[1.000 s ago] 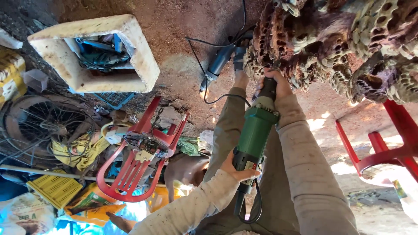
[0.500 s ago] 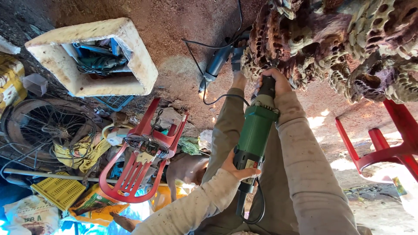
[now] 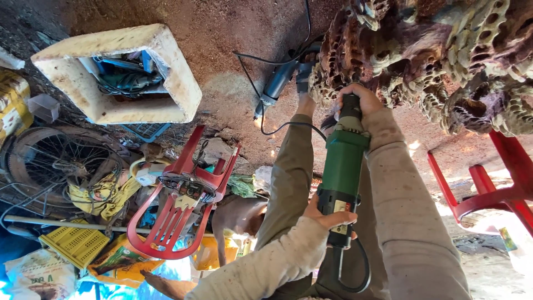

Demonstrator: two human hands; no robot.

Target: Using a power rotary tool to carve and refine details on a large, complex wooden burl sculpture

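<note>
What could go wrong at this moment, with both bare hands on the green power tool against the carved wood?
The right hand grips the green power tool close to its working tip at the carved wood; a slip could bring bare fingers onto it. The tool's black cord loops by the left hand and could snag. A second blue tool and its cable lie nearby, a possible tangle.

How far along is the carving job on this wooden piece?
Done: much of the carved wood piece already shows deep honeycomb cells, and reddish dust covers the ground. In hand: left hand and right hand grip the green power tool, tip at the wood. Left: cannot tell.
</note>
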